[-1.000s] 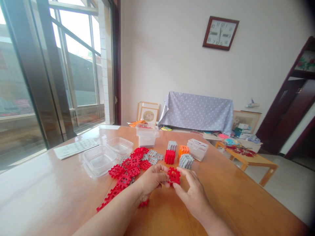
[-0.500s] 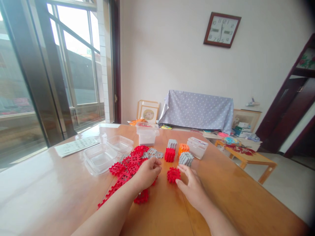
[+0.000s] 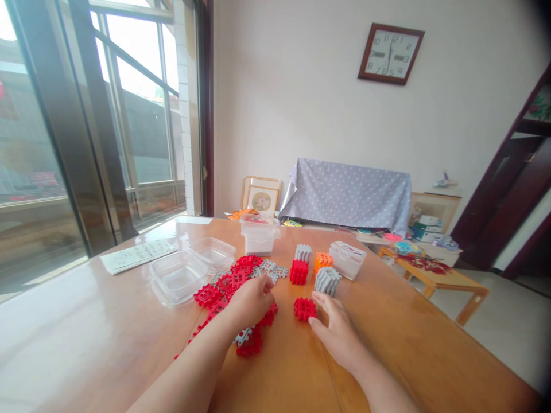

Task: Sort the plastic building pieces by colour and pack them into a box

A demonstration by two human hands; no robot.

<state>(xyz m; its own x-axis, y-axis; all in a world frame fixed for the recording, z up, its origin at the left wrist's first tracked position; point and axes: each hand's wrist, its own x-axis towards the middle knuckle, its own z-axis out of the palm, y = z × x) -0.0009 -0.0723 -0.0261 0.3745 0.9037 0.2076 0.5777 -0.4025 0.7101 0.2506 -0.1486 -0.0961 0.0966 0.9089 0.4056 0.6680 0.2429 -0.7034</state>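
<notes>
My left hand [image 3: 253, 299] is over the right side of a loose pile of red plastic interlocking tiles [image 3: 207, 296]. Its fingers curl down, and what they hold, if anything, is hidden. Grey interlocking tiles [image 3: 267, 267] lie behind that hand. My right hand [image 3: 338, 328] rests open, thumb and fingers apart, at the right edge of a short stack of red tiles [image 3: 305, 310]; whether it touches the stack I cannot tell. Beyond it stand a grey stack [image 3: 327, 281], an orange stack [image 3: 322, 261], a taller red stack [image 3: 298, 272] and another grey stack [image 3: 303, 252].
Two clear plastic trays [image 3: 178, 278] sit left of the pile, with printed sheets [image 3: 138, 256] farther left. A clear lidded box [image 3: 346, 260] stands behind the stacks. Stacked clear containers [image 3: 259, 235] are at the table's far side. A low wooden table [image 3: 443, 281] stands to the right.
My left hand has moved a little left, away from the short red stack and over the pile. The right hand stays beside that stack. The view has shifted slightly.
</notes>
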